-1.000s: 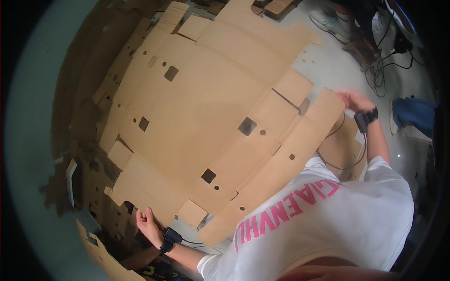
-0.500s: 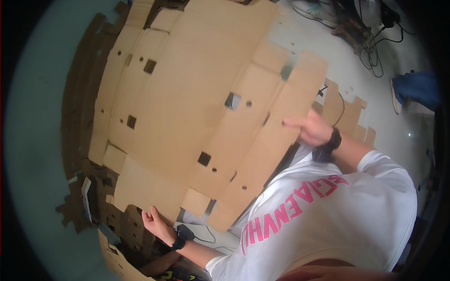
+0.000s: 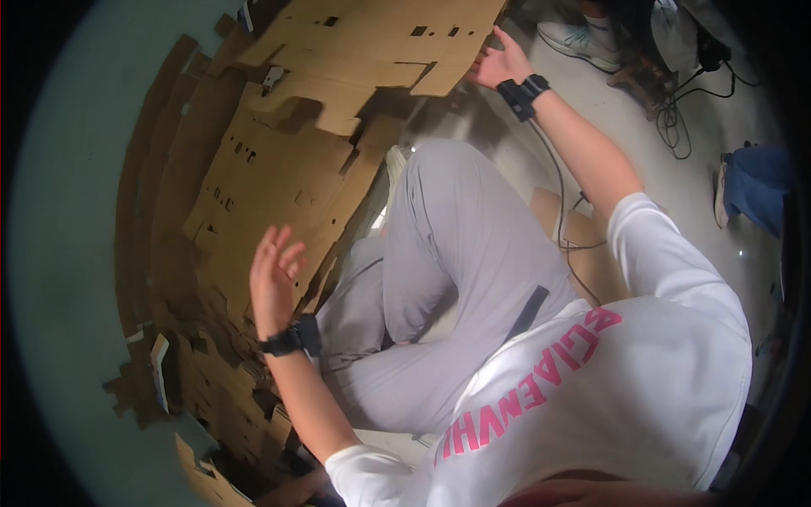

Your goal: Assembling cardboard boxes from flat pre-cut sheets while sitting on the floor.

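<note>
A flat, die-cut cardboard sheet (image 3: 372,51) with small square and round cut-outs lies tilted at the far side, above other cardboard. My right hand (image 3: 505,63) is at its right edge, thumb up along the edge and fingers against it, partly hidden. Beneath the raised sheet, a stack of similar cardboard sheets (image 3: 262,169) lies in its shadow. My left hand (image 3: 274,283) is held up over the near part of this stack, fingers apart and nothing in them. Both wrists wear black bands.
My bent legs in grey trousers (image 3: 456,228) are right of the stack. More cardboard (image 3: 152,186) stands along the left side. Black cables (image 3: 672,131) and a person's shoe (image 3: 579,42) are at the far right. Another person's blue-clad leg (image 3: 756,186) is farther right.
The cardboard sheet has moved from over my lap to the far side, uncovering my legs and the stack. My right hand has reached forward with it; my left hand has come off its edge.
</note>
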Demonstrator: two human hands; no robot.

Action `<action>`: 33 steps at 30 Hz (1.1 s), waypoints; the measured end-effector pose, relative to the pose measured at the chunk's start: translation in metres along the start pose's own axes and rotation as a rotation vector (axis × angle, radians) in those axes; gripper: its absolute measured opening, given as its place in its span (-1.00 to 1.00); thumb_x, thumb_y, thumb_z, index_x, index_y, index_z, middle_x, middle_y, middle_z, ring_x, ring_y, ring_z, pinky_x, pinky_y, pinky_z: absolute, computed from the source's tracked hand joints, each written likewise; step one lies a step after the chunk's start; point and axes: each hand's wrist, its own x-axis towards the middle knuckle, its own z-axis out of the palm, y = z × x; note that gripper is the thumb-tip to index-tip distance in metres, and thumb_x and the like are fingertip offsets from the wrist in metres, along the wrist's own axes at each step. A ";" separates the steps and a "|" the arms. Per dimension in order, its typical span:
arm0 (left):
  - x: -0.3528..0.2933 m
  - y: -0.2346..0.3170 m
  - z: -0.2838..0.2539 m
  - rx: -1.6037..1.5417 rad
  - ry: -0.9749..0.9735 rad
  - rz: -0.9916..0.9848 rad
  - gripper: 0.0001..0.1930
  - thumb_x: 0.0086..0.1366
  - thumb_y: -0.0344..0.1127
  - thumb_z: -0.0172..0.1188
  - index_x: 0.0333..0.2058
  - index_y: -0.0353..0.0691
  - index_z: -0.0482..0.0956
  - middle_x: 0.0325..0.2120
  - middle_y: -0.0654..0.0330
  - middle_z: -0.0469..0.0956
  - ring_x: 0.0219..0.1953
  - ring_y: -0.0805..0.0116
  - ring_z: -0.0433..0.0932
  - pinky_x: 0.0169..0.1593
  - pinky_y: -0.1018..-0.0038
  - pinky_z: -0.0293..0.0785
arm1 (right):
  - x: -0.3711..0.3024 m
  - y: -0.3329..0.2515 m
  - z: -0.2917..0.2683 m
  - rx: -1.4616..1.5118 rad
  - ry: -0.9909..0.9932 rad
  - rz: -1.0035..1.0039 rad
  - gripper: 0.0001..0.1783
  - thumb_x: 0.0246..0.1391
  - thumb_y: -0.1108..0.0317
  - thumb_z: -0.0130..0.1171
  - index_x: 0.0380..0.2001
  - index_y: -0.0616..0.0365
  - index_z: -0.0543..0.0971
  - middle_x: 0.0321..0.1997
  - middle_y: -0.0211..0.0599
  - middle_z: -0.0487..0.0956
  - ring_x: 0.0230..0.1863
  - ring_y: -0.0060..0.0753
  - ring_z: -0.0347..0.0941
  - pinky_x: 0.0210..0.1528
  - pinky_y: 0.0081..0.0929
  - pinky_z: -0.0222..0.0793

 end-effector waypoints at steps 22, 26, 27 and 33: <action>-0.014 -0.095 0.006 0.187 0.090 -0.116 -0.72 0.49 -0.36 0.03 0.06 -0.41 0.47 -0.16 0.10 0.63 -0.24 0.42 0.58 -0.09 0.52 0.50 | 0.159 -0.038 -0.056 -0.443 0.246 -0.624 -0.70 0.35 0.42 0.08 0.09 0.28 0.43 0.09 -0.12 0.56 0.10 -0.14 0.55 0.10 -0.16 0.64; -0.011 -0.098 0.010 0.194 0.096 -0.137 -0.72 0.47 -0.34 0.07 0.04 -0.41 0.47 -0.17 0.11 0.62 -0.24 0.44 0.56 -0.09 0.53 0.48 | 0.180 -0.066 -0.087 -0.565 0.443 -0.499 -0.69 0.32 0.43 0.09 0.09 0.22 0.43 -0.03 -0.12 0.60 -0.07 -0.14 0.63 -0.06 -0.19 0.69; -0.010 -0.098 0.012 0.199 0.116 -0.168 -0.70 0.46 -0.32 0.10 0.04 -0.41 0.47 -0.17 0.11 0.62 -0.24 0.45 0.54 -0.09 0.54 0.46 | 0.185 -0.070 -0.095 -0.644 0.579 -0.374 -0.68 0.29 0.45 0.10 0.09 0.21 0.43 -0.07 -0.12 0.62 -0.15 -0.14 0.66 -0.13 -0.19 0.70; -0.009 -0.102 0.014 0.235 0.107 -0.191 -0.71 0.45 -0.33 0.11 0.04 -0.41 0.48 -0.18 0.13 0.63 -0.25 0.46 0.55 -0.11 0.55 0.46 | 0.213 -0.080 -0.122 -0.522 0.479 -0.515 -0.71 0.26 0.51 0.03 0.04 0.25 0.48 -0.04 -0.08 0.62 -0.13 -0.12 0.65 -0.08 -0.17 0.67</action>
